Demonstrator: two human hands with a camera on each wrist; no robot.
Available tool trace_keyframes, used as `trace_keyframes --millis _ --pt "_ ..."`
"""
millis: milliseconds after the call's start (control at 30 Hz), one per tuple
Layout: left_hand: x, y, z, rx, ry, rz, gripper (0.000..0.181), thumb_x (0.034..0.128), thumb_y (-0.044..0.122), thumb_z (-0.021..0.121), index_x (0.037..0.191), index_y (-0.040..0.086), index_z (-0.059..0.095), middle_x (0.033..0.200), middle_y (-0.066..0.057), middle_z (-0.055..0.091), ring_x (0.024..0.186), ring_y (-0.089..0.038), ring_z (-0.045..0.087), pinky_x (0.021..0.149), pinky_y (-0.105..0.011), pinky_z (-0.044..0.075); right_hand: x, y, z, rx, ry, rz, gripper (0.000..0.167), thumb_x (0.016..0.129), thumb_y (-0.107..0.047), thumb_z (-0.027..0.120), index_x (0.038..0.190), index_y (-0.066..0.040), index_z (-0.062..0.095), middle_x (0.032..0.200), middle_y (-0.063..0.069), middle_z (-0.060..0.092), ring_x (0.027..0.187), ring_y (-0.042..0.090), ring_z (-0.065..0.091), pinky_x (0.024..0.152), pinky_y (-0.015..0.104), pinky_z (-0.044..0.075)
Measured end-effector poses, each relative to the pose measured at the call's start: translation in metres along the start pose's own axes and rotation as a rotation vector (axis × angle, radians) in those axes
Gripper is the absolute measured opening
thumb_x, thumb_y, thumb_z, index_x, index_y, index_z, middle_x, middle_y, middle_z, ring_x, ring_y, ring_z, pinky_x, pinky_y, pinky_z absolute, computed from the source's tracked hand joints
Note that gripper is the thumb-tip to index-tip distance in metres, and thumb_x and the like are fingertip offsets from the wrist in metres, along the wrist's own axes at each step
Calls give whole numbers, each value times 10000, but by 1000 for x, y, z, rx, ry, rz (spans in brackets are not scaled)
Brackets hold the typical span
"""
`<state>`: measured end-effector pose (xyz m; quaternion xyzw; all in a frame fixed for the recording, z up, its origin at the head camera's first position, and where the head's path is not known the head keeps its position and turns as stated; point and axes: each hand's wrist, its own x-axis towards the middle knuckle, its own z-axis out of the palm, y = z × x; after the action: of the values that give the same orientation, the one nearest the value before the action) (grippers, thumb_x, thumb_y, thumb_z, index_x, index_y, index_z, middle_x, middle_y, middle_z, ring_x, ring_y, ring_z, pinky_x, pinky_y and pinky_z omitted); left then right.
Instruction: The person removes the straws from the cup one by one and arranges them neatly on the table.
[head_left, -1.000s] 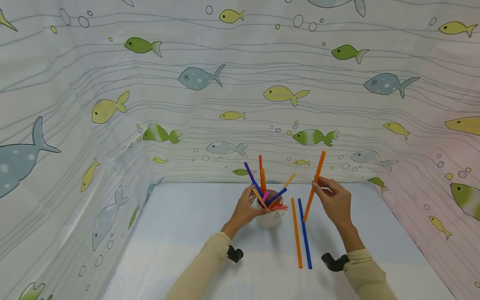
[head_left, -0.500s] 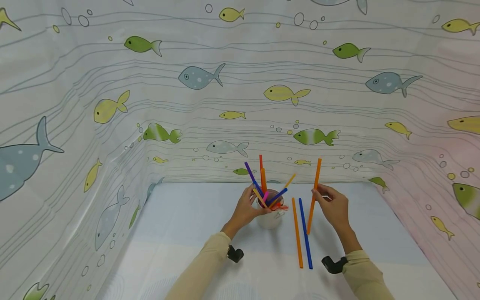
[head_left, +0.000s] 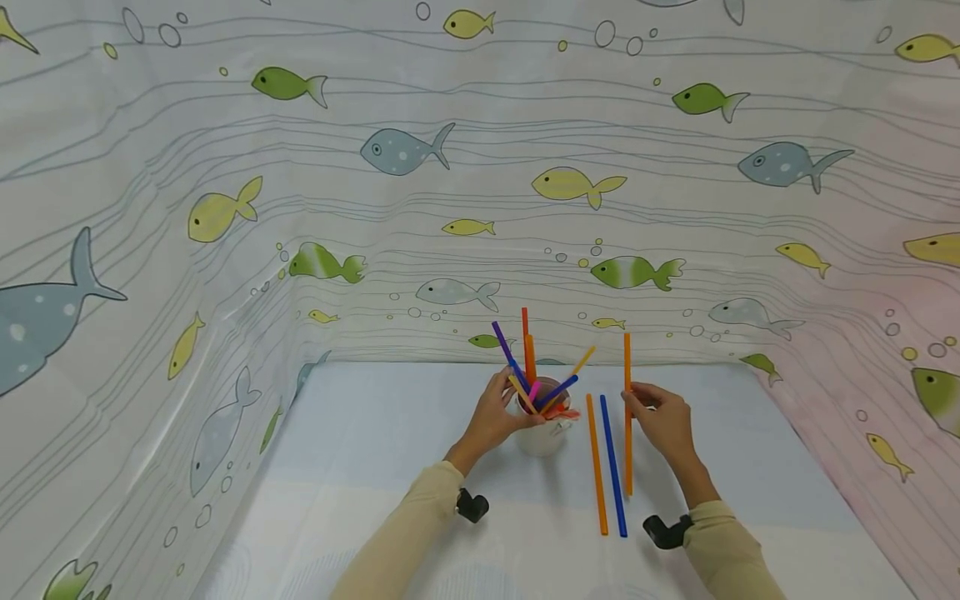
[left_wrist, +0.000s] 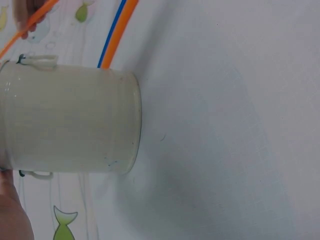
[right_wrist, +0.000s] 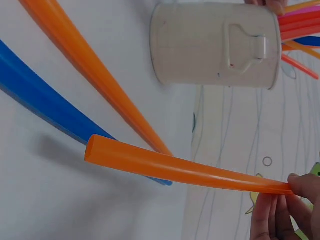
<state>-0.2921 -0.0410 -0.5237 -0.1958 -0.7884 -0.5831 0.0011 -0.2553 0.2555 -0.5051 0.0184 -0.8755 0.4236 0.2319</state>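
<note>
My right hand (head_left: 662, 418) pinches an orange straw (head_left: 627, 454) near its middle, right of two straws lying side by side. Those are an orange straw (head_left: 597, 467) and a blue straw (head_left: 613, 471). In the right wrist view, the hollow lower end of the held straw (right_wrist: 145, 160) points toward the table; whether it touches is unclear. My left hand (head_left: 497, 419) holds the rim of a small off-white metal pail (head_left: 542, 437) with side handles. Several coloured straws lean out of the pail, among them a red straw (head_left: 525, 321) and a purple straw (head_left: 501, 340).
The pale table (head_left: 360, 433) is bounded by a fish-patterned sheet (head_left: 465, 258) at the back and sides. A black wrist mount (head_left: 472, 505) sits at the left sleeve, another black mount (head_left: 666, 532) at the right sleeve.
My right hand has come down and slightly left with the orange straw. The straw has turned from slanted to nearly upright. My left hand stays at the pail.
</note>
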Motion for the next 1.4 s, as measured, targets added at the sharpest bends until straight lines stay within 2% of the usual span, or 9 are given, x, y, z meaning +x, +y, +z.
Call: trace_keyframes --millis 100,200,400,733,1133,1400 --pt "0 -1 0 3 -2 -16 931 735 343 842 1493 187 325 1442 -56 383 1368 -218 399 1074 -322 376 -2 7 3 -23 -23 41 337 887 -262 741 1106 -7 720 891 112 732 695 159 675 525 200 501" --pt "0 -2 1 -3 -3 -15 953 738 328 845 1507 166 307 1443 -60 380 1372 -218 393 1082 -320 365 -4 11 6 -28 -47 89 364 891 -284 735 1114 3 715 904 131 729 683 180 689 544 201 506" --pt "2 -4 0 -2 0 8 941 734 369 838 1498 187 319 1440 -60 384 1364 -237 403 1078 -344 373 -8 17 8 -20 -114 167 410 912 -291 708 1162 34 684 953 168 723 700 184 704 602 188 529" --pt "2 -5 0 1 3 -8 976 720 374 849 1507 176 307 1447 -58 382 1369 -227 398 1074 -328 374 -11 28 15 -23 -198 267 398 923 -242 690 1178 62 658 980 179 714 755 201 698 605 223 541" --pt "2 -4 0 11 9 -25 969 724 381 847 1507 185 310 1452 -58 384 1367 -238 403 1066 -343 386 -18 43 25 -41 -236 320 367 901 -212 710 1137 67 678 941 166 714 734 175 677 586 241 535" --pt "1 -3 0 11 4 -15 1005 719 383 848 1520 151 288 1459 -74 377 1370 -242 398 1074 -335 373 -22 49 27 -68 -250 315 357 889 -215 720 1115 60 692 931 166 713 733 184 664 564 255 520"
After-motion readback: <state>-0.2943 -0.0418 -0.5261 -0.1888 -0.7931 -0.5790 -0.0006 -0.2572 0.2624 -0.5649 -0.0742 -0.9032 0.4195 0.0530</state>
